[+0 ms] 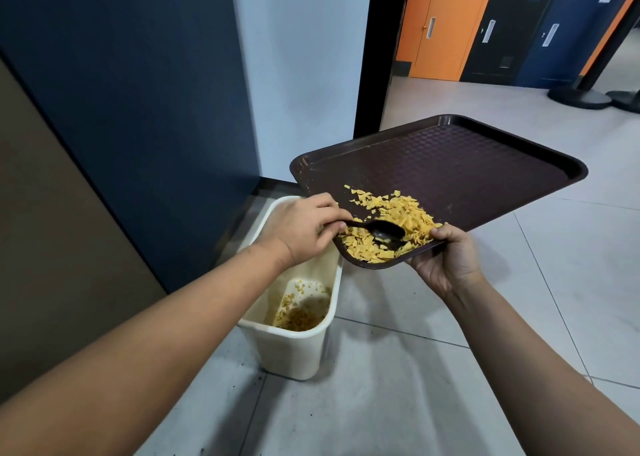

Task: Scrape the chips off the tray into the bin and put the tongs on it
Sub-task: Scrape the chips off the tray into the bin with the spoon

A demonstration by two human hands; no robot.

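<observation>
Both hands are busy: the right hand [446,258] grips the near corner of the tray [450,164] from below, thumb hooked over the rim, while the left hand [301,227] pinches the handle of the black tongs [381,230], whose spoon-shaped end lies in the heap of chips [391,223]. Going from big to small, the grey tiled floor [381,369] spreads wide to the right and toward the open doorway [502,39], so there is plenty of room on that side; to the left a dark blue wall panel [138,91] stands close beside the bin [294,344], which limits any swing that way. That bin is cream, open-topped and set on the floor, directly under the left wrist and just beside the tray's low corner. The brown tray is held tilted, its far end raised and most of its surface already bare. Its chips are gathered against the lowest corner, touching the rim near the right thumb, not yet over the edge. A scatter of crumbs [298,313] already lies in the bottom of the bin, so I judge the scraping to be partly done, with the main pile left to push over the rim. Setting the tongs down on the tray comes after that and is not yet done.
</observation>
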